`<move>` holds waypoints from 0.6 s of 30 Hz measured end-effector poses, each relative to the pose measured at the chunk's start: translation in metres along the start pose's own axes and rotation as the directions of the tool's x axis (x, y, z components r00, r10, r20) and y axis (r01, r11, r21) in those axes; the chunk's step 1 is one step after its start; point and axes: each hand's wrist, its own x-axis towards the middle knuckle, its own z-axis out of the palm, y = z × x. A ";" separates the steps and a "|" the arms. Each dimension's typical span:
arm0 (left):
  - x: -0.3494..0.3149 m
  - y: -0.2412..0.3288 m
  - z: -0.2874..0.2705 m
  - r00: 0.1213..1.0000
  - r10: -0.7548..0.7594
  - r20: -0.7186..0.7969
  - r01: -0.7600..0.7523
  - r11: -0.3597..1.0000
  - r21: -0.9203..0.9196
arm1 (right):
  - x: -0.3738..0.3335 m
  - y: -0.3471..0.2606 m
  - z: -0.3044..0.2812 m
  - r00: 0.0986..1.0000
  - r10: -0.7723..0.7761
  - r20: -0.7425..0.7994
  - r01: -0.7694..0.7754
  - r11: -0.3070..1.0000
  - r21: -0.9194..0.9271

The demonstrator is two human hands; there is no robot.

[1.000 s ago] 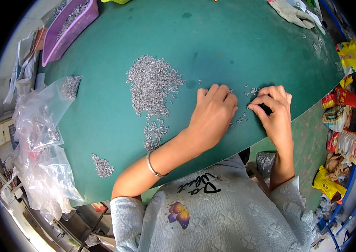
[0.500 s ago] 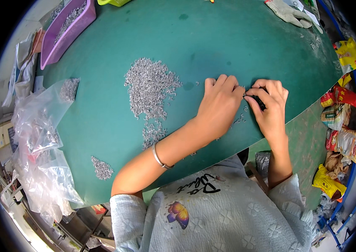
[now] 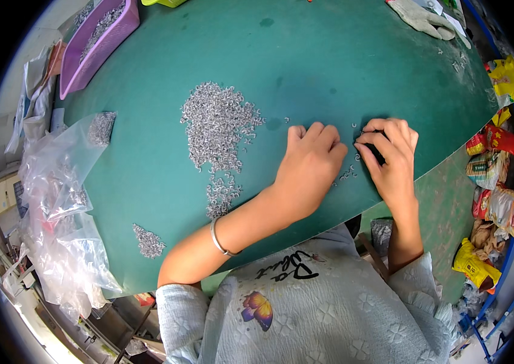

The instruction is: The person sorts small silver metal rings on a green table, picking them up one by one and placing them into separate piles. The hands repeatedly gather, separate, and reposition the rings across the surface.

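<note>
Small silver C-shaped metal clips form a large pile on the green table, left of my hands. My left hand is back toward me with its fingers curled together; its fingertips and anything in them are hidden from above. Thumb and forefinger of my right hand are pinched together at the tabletop, but what lies between them is too small to make out. A few loose clips are scattered between the two hands. One more clip lies apart beyond my left hand.
A smaller heap of clips sits near the table's left edge, beside clear plastic bags. A purple basket holds more clips at the far left. Work gloves lie at the far right. Colourful packages stand beyond the right edge.
My left hand has drawn back to the left and slightly nearer, away from the right fingertips. The right hand has barely moved; a clip shows just beyond it.
</note>
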 end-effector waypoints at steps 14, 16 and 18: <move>-0.004 0.000 -0.018 0.998 0.047 0.052 -0.043 0.996 -0.073 | 0.003 0.003 -0.008 0.997 0.057 -0.044 -0.054 0.997 0.055; -0.003 -0.004 -0.012 1.000 -0.013 -0.026 0.012 0.999 -0.048 | 0.010 0.000 -0.001 0.997 0.053 -0.050 -0.054 0.998 -0.011; 0.000 -0.007 -0.007 0.993 -0.066 -0.093 0.070 0.997 0.036 | 0.013 0.003 0.009 0.998 0.035 -0.057 -0.038 0.998 -0.055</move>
